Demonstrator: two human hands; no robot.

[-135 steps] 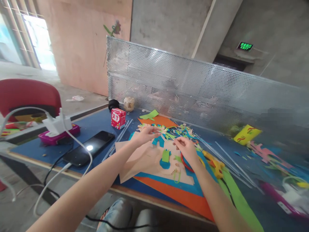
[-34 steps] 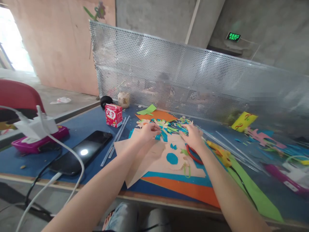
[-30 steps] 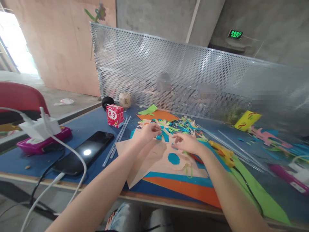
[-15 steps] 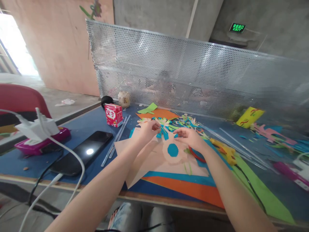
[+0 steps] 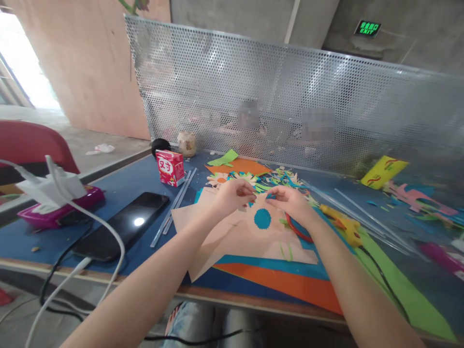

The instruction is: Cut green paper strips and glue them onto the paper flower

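Both hands meet over the table (image 5: 119, 186): left hand (image 5: 232, 195) and right hand (image 5: 292, 203) pinch small blue paper scraps (image 5: 261, 197) above the blue-centred flower cutout (image 5: 262, 220); placing them needs fine fingertip alignment.

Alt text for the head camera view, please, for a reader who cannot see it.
Two bare hands, left hand and right hand, meet over a blue paper disc on peach paper sheets on a blue table. A black phone lies to the left, a yellow glue gun to the right, and a perforated metal screen stands behind.
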